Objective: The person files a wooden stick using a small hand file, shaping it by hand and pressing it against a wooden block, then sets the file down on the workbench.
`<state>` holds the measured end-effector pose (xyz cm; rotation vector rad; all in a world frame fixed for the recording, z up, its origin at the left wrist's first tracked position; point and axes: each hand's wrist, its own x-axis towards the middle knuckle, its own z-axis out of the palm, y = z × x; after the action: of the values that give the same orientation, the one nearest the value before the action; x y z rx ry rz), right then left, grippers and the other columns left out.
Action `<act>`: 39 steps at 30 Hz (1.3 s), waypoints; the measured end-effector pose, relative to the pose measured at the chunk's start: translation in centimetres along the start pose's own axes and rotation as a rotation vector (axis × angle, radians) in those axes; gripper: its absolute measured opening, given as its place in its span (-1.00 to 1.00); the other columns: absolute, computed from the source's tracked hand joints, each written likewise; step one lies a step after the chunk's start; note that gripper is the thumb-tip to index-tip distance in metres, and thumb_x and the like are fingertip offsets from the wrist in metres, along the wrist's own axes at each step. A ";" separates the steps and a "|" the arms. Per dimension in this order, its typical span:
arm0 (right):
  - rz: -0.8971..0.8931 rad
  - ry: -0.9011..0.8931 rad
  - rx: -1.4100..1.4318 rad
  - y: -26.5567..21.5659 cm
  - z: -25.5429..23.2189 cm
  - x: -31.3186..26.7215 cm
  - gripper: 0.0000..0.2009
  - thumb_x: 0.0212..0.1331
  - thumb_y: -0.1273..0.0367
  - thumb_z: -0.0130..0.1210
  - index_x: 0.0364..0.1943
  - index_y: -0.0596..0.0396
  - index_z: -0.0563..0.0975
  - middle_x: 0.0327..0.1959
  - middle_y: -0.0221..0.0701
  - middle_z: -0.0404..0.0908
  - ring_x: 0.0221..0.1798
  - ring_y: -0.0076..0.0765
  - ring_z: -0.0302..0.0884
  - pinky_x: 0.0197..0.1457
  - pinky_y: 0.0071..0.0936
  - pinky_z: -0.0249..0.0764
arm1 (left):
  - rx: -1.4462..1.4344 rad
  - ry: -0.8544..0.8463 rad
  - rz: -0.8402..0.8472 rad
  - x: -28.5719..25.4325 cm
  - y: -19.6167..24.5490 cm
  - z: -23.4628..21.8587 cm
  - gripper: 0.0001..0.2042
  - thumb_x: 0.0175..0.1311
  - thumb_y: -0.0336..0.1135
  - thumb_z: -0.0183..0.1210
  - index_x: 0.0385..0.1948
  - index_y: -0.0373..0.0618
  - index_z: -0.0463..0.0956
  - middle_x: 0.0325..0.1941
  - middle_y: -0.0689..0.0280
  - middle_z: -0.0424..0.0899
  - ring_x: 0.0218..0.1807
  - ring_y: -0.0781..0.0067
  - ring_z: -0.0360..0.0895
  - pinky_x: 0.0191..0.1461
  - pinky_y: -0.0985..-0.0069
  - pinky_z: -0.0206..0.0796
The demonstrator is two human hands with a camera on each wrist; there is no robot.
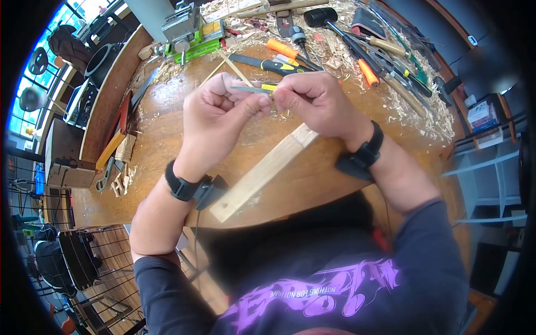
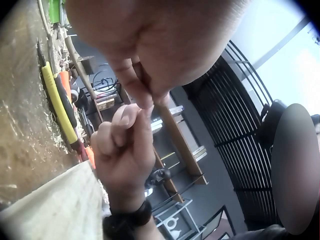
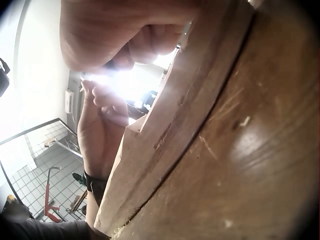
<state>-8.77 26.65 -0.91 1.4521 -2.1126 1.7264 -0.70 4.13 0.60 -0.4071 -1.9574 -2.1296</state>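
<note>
In the head view a thin, pointed grey-green piece lies between the two hands above the bench, a yellow bit beside it. My left hand pinches near it with curled fingers, and my right hand pinches at its other end. The fingertips of the left hand and right hand meet in the left wrist view; the piece is hidden there. Below them a flat wooden strip lies diagonally on the bench, untouched. Its edge fills the middle of the right wrist view.
Behind the hands lie a yellow-black handled tool, an orange-handled tool, a black mallet and wood shavings. A green-based vise stands at the back left. Several more tools lie at the right.
</note>
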 end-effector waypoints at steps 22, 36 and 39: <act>0.020 -0.008 -0.056 0.3 -0.1 0.2 -0.80 0.53 0.35 0.29 -0.24 0.19 0.75 -0.56 -0.53 0.59 -0.48 -0.69 0.40 -0.41 -0.54 0.32 | 0.101 0.008 0.001 0.0 0.2 0.0 -0.85 0.42 -0.64 0.38 -0.10 -0.30 0.61 -0.15 0.16 0.86 -0.14 0.50 0.83 -0.02 0.59 0.71; 0.038 0.032 -0.039 0.0 -0.1 0.0 -0.78 0.56 0.34 0.25 -0.22 0.20 0.75 -0.52 -0.53 0.62 -0.44 -0.67 0.43 -0.37 -0.52 0.37 | -0.002 -0.001 0.056 0.3 0.4 -0.7 -0.77 0.38 -0.67 0.39 -0.02 -0.32 0.59 -0.09 0.13 0.85 -0.01 0.42 0.85 0.12 0.54 0.74; 0.054 0.076 0.016 -0.3 0.1 0.0 -0.76 0.57 0.32 0.25 -0.24 0.20 0.75 -0.51 -0.52 0.65 -0.43 -0.67 0.46 -0.35 -0.53 0.39 | -0.022 -0.001 0.082 0.5 0.2 -0.6 -0.76 0.38 -0.68 0.39 0.00 -0.34 0.59 -0.07 0.16 0.83 0.02 0.43 0.84 0.18 0.55 0.73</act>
<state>-8.52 26.60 -0.66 1.3229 -2.1233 1.7901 -1.17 3.54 0.93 -0.4835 -1.8857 -2.1026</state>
